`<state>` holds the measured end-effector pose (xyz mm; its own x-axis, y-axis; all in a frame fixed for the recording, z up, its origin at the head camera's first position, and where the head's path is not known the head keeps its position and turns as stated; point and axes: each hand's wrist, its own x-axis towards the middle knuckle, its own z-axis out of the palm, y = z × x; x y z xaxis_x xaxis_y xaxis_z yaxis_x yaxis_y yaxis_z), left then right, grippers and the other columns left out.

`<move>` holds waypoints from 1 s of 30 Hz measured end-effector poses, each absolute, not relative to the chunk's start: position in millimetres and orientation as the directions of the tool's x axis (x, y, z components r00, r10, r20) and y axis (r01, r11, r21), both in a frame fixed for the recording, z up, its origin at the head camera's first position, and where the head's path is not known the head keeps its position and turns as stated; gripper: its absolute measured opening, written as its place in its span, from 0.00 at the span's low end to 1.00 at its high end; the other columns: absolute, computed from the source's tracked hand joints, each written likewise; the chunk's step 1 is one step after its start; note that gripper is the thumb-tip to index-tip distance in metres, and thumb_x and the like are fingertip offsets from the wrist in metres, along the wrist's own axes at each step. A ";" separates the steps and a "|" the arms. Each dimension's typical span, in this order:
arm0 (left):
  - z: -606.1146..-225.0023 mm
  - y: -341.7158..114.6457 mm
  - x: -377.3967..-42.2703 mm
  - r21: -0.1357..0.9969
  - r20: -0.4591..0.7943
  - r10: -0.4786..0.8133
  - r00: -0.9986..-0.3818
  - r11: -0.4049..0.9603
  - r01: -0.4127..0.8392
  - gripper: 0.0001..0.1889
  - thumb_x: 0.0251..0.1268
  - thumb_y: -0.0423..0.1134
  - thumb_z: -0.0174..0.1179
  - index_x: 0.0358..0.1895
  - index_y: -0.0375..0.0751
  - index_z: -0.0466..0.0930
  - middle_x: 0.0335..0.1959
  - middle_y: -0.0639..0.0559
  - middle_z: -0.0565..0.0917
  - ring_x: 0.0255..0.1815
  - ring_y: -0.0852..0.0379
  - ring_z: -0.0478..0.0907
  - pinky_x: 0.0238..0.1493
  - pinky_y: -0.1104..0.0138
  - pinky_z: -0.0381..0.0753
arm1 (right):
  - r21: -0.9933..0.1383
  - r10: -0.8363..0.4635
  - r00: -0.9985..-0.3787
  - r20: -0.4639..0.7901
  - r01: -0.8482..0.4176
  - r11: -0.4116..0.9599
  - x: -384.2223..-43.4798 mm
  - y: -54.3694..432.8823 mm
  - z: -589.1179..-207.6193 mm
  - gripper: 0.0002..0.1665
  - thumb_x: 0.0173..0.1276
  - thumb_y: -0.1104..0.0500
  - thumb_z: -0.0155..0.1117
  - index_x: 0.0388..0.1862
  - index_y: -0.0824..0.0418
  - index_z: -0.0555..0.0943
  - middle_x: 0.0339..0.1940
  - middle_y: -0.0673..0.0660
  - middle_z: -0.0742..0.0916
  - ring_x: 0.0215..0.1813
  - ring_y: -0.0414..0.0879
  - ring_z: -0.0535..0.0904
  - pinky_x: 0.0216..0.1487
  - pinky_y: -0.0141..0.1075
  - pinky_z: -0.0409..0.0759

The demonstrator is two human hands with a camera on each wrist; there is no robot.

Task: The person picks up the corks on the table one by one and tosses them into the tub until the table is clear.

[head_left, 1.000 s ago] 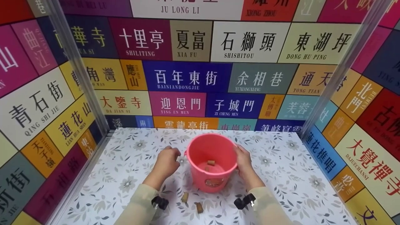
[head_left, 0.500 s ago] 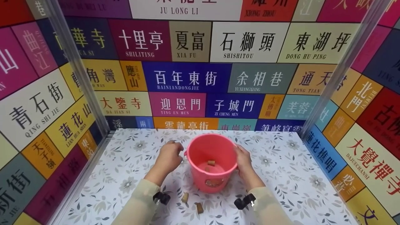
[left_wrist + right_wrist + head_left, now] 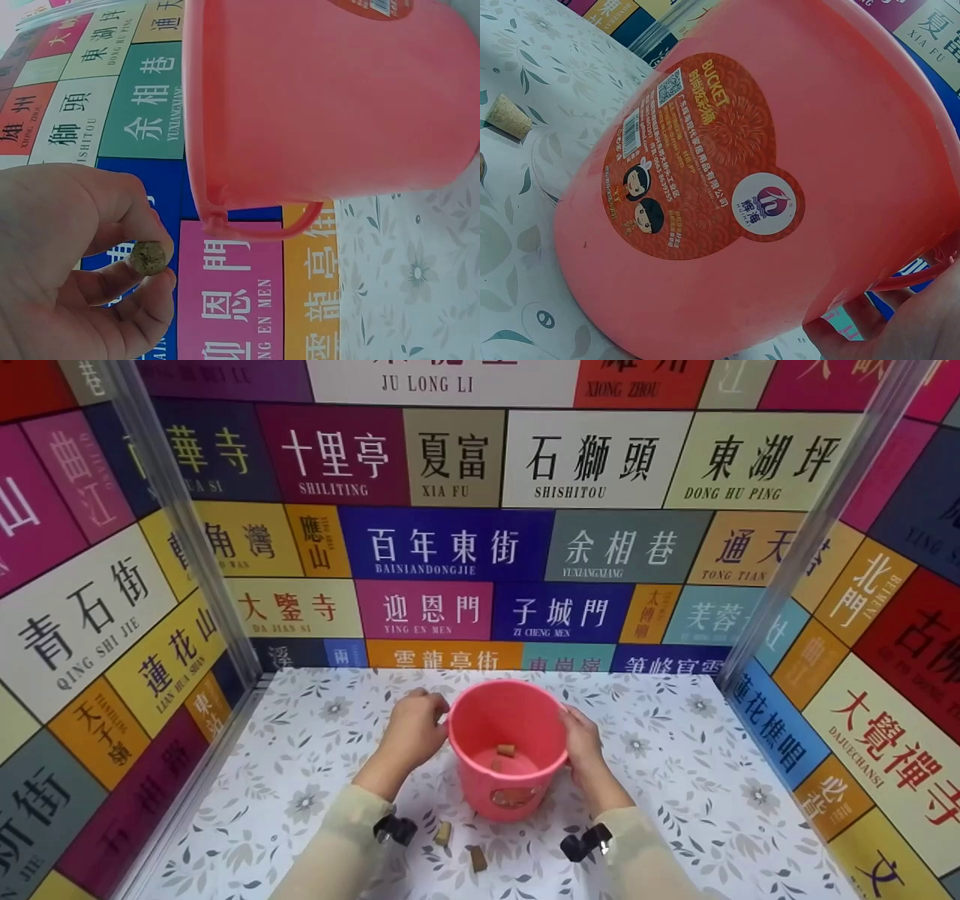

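A pink bucket (image 3: 480, 789) stands upright on the table, two cork stoppers inside it; the clearer one (image 3: 506, 750) lies on the bottom. My left hand (image 3: 411, 733) is beside the bucket's left rim, pinching a cork stopper (image 3: 148, 258) between thumb and fingers, its round end showing in the left wrist view. On the opposite side my right hand (image 3: 586, 746) grips the bucket near the rim, by its handle (image 3: 922, 276). Two more cork stoppers, one (image 3: 443, 833) nearer the bucket and another (image 3: 478, 859) closer to me, lie on the table.
A white floral cover (image 3: 300, 802) lies over the table. Panels with coloured name signs (image 3: 450, 544) close it in at the back and both sides. Clear plastic strips (image 3: 187, 525) run up the corners. The bucket's front carries a red label (image 3: 697, 157).
My left hand has moved forward and right, up to the bucket's left rim. The right hand keeps its hold on the bucket, and the corks on the table stay where they were.
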<state>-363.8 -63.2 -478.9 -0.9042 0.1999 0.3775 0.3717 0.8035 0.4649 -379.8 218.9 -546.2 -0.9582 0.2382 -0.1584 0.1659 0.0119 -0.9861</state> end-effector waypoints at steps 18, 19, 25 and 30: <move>-464.4 -35.7 -362.6 0.497 0.370 0.245 -0.896 0.763 0.414 0.12 0.58 0.28 0.66 0.46 0.34 0.89 0.34 0.46 0.82 0.34 0.52 0.78 0.39 0.58 0.85 | -0.991 0.241 -0.962 -0.128 0.133 0.006 -377.9 219.6 -546.5 0.27 0.86 0.50 0.51 0.76 0.60 0.77 0.72 0.68 0.82 0.68 0.59 0.81 0.69 0.49 0.83; -464.2 -34.3 -362.5 0.496 0.375 0.249 -0.893 0.760 0.420 0.12 0.57 0.27 0.66 0.45 0.35 0.89 0.33 0.47 0.82 0.33 0.53 0.77 0.38 0.58 0.84 | -0.991 0.243 -0.962 -0.127 0.132 0.006 -377.7 219.5 -546.5 0.27 0.86 0.50 0.51 0.75 0.60 0.77 0.71 0.68 0.82 0.67 0.59 0.82 0.68 0.48 0.83; -462.6 -23.7 -362.3 0.478 0.401 0.274 -0.874 0.752 0.455 0.11 0.55 0.27 0.66 0.43 0.35 0.89 0.33 0.47 0.82 0.33 0.53 0.76 0.38 0.59 0.83 | -0.989 0.243 -0.960 -0.141 0.146 0.003 -378.2 219.5 -545.4 0.27 0.86 0.49 0.51 0.75 0.59 0.78 0.71 0.67 0.83 0.66 0.57 0.82 0.66 0.46 0.84; -463.1 -13.5 -361.2 0.491 0.387 0.279 -0.879 0.744 0.452 0.13 0.54 0.27 0.67 0.44 0.36 0.89 0.33 0.47 0.82 0.34 0.51 0.78 0.40 0.59 0.83 | -0.989 0.243 -0.960 -0.141 0.145 -0.001 -377.9 218.6 -545.5 0.27 0.85 0.49 0.51 0.75 0.59 0.78 0.70 0.67 0.83 0.66 0.57 0.82 0.63 0.44 0.85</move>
